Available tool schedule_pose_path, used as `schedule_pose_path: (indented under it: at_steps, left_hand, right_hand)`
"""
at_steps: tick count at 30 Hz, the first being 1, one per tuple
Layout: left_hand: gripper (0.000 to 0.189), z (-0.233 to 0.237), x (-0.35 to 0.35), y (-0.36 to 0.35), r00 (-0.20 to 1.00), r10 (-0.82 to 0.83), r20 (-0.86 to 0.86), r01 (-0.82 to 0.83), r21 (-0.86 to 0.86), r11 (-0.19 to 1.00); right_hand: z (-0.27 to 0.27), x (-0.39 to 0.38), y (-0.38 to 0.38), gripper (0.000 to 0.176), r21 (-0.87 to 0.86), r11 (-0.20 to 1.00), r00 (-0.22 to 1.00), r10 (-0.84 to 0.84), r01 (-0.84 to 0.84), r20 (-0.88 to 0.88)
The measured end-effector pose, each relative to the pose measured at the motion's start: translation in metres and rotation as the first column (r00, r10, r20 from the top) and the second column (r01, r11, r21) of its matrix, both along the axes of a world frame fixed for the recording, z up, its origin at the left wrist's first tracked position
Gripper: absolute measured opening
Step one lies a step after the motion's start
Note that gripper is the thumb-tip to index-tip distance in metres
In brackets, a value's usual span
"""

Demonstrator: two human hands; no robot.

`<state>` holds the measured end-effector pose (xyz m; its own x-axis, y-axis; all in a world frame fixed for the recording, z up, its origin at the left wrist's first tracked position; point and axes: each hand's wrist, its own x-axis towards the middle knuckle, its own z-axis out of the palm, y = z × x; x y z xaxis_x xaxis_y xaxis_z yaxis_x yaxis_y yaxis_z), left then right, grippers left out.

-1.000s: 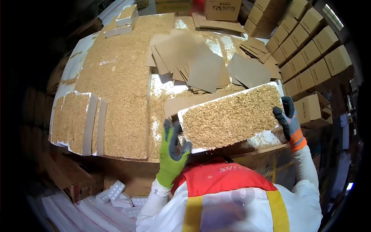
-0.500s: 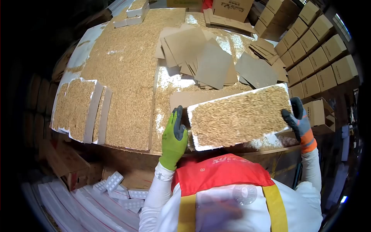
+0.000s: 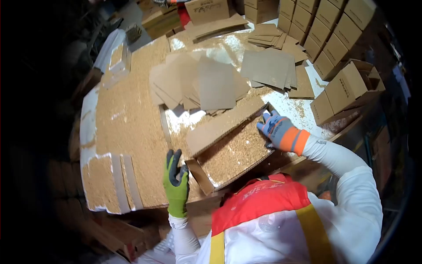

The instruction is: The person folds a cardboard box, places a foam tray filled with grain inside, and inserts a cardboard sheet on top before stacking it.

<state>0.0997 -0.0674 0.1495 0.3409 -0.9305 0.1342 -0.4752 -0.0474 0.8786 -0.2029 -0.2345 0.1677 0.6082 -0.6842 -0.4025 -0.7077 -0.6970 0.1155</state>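
Observation:
A foam tray filled with wood shavings point(image 3: 235, 152) lies inside an open cardboard box point(image 3: 200, 177), set at a slant near the table's front edge. My right hand point(image 3: 281, 132), in a grey and orange glove, is at the right end of the box. Its fingers reach over the tray's end, with the thumb on the near side; the grip is partly hidden. My left hand point(image 3: 176, 182), in a green glove with dark fingertips, is to the left of the box, fingers apart and holding nothing.
Loose cardboard sheets point(image 3: 217, 83) lie behind the box on the shavings-covered table point(image 3: 132, 132). Shavings-filled blocks point(image 3: 102, 182) stand at the left front, white foam trays point(image 3: 118, 61) at the far left. Cartons point(image 3: 347, 88) are stacked at right. Someone's hand shows at the top edge.
The tray has gone from being held above the table down into the cardboard box. My left hand has come away to the left; my right hand has moved left with the tray's end. The view has shifted.

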Motion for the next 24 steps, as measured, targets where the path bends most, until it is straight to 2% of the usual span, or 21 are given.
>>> schedule_pose_path:
  at_steps: [3,4,5,6,7,8,9,10,11,12,13,14,15,16,18,20,22,24]
  left_hand:
    - [0.037,0.015,0.012,-0.075,0.992,-0.117,0.036,0.121,-0.167,0.978]
    - [0.036,0.005,0.012,-0.109,0.974,-0.177,-0.138,0.158,-0.138,0.978]
    - [0.038,-0.006,0.016,-0.147,0.974,-0.227,0.008,0.227,-0.007,0.974]
    - [0.042,-0.025,0.017,-0.184,0.917,-0.319,0.241,0.321,0.034,0.947]
    - [0.053,-0.044,0.011,-0.220,0.918,-0.344,0.197,0.308,0.195,0.931]
    - [0.076,-0.081,0.013,-0.256,0.887,-0.331,0.320,0.234,0.307,0.923]
    - [0.100,-0.113,0.015,-0.289,0.829,-0.344,0.442,0.179,0.374,0.910]
    - [0.117,-0.108,-0.006,-0.306,0.806,-0.319,0.498,0.058,0.471,0.880]
    - [0.122,-0.117,-0.018,-0.322,0.796,-0.280,0.537,-0.024,0.491,0.871]
    - [0.128,-0.129,-0.029,-0.335,0.781,-0.246,0.574,-0.105,0.509,0.855]
    - [0.132,-0.136,-0.044,-0.343,0.712,-0.201,0.673,-0.255,0.514,0.819]
    - [0.132,-0.141,-0.056,-0.351,0.712,-0.167,0.682,-0.287,0.499,0.817]
    - [0.132,-0.145,-0.062,-0.352,0.709,-0.132,0.692,-0.330,0.492,0.806]
    - [0.131,-0.147,-0.063,-0.351,0.699,-0.102,0.708,-0.377,0.485,0.789]
    - [0.124,-0.143,-0.049,-0.350,0.692,-0.102,0.714,-0.340,0.447,0.827]
    - [0.120,-0.138,-0.021,-0.345,0.682,-0.121,0.721,-0.316,0.440,0.841]
    - [0.103,-0.114,0.001,-0.331,0.671,-0.100,0.734,-0.295,0.388,0.873]
    - [0.076,-0.060,0.016,-0.300,0.773,-0.119,0.623,-0.131,0.341,0.931]
  right_hand:
    - [-0.013,-0.001,-0.015,0.064,0.079,0.997,0.997,-0.015,0.009,0.074]
    - [-0.026,-0.003,-0.021,0.066,0.091,0.996,0.997,0.003,-0.010,0.078]
    - [-0.024,-0.001,-0.021,0.053,0.103,0.994,0.998,0.040,-0.044,0.047]
    - [-0.061,-0.005,-0.023,0.038,0.116,0.990,0.995,0.078,-0.085,0.061]
    - [-0.078,0.000,-0.022,0.041,0.023,0.995,0.994,0.091,-0.092,0.061]
    - [-0.082,0.002,-0.021,0.032,0.021,0.996,0.992,0.086,-0.088,0.089]
    - [-0.084,0.005,-0.023,0.032,0.025,0.995,0.994,0.091,-0.092,0.062]
    - [-0.089,0.004,-0.017,0.031,-0.039,0.998,0.997,0.061,-0.059,0.049]
    - [-0.088,0.000,-0.009,0.031,-0.150,0.984,0.993,0.107,-0.098,0.050]
    - [-0.065,0.002,-0.005,0.032,-0.072,0.996,0.997,0.056,-0.053,0.049]
    - [-0.061,-0.001,0.004,0.034,0.019,0.996,0.970,-0.090,0.088,0.227]
    - [-0.023,-0.010,0.008,0.036,0.120,0.993,0.935,-0.056,0.014,0.350]
    - [-0.013,-0.019,0.017,0.048,0.187,0.982,0.837,-0.073,-0.036,0.542]
    - [-0.018,-0.031,0.024,0.049,0.078,0.993,0.669,0.004,-0.092,0.743]
    - [-0.003,-0.050,0.017,0.051,0.104,0.976,0.505,0.007,-0.191,0.863]
    - [0.010,-0.071,0.007,0.048,0.155,0.983,0.472,-0.090,-0.099,0.877]
    - [0.007,-0.089,-0.001,0.046,0.145,0.989,0.328,-0.146,0.027,0.934]
    - [0.006,-0.103,-0.012,0.045,0.116,0.986,0.307,-0.149,0.123,0.940]
